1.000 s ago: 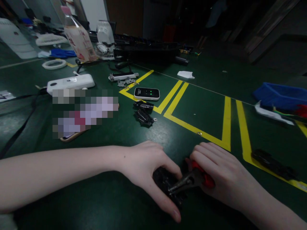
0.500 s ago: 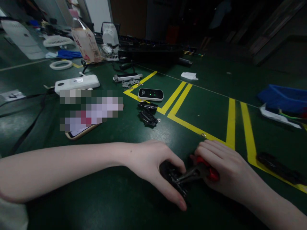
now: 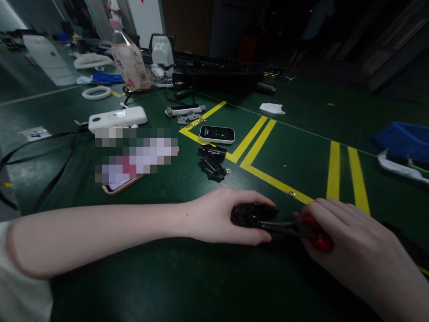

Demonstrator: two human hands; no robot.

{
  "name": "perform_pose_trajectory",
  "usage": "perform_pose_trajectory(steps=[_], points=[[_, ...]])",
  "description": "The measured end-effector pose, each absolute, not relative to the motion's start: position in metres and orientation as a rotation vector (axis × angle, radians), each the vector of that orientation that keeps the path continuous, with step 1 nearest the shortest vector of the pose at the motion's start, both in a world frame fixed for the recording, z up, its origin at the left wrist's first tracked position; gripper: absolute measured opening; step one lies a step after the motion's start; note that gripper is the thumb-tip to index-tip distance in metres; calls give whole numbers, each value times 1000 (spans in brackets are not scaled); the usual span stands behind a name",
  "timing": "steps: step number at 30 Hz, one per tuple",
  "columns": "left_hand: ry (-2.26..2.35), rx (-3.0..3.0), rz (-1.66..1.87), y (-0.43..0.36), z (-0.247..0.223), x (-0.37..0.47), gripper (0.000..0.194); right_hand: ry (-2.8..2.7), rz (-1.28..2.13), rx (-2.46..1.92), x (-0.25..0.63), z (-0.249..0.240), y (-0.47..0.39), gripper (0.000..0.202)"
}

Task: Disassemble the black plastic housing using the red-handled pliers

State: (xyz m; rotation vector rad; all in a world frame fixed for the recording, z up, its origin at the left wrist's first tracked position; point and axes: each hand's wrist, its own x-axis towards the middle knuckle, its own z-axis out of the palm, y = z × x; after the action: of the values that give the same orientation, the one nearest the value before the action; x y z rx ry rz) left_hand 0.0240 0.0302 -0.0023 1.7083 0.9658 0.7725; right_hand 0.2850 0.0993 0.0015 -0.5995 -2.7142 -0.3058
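Observation:
My left hand (image 3: pixel 228 217) is closed around a dark, glossy black part (image 3: pixel 248 215), thumb on the near side and fingers on the far side. My right hand (image 3: pixel 348 232) grips red-handled pliers (image 3: pixel 317 232). Their long dark jaws reach left to the black part and touch it or lie right against it; the tip's exact hold is hard to make out. Beyond my left hand lie other black parts (image 3: pixel 213 167) with a small metal ring (image 3: pixel 228 171) beside them. Another ring (image 3: pixel 292 194) lies by the yellow tape.
A phone (image 3: pixel 140 163) with a blurred screen, a white device (image 3: pixel 117 119) and a small black-faced box (image 3: pixel 217 134) lie on the green table. Farther back stand a bottle (image 3: pixel 129 62) and a white fan (image 3: pixel 162 58). A blue bin (image 3: pixel 404 143) is at right.
Both hands have shifted right, the right one farther. The black part has turned to lie more level, and the pliers now point more straight left. The view has swung slightly left.

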Motion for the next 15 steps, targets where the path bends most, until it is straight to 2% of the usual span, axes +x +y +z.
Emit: perform_pose_trajectory(steps=[2, 11, 15], points=[[955, 1662, 791, 29, 0, 23, 56, -2706, -343, -629, 288, 3, 98, 7], [834, 1289, 958, 40, -16, 22, 29, -2697, -413, -640, 295, 1, 98, 4], [793, 1207, 939, 43, -19, 22, 37, -2673, -400, -692, 296, 2, 99, 6]])
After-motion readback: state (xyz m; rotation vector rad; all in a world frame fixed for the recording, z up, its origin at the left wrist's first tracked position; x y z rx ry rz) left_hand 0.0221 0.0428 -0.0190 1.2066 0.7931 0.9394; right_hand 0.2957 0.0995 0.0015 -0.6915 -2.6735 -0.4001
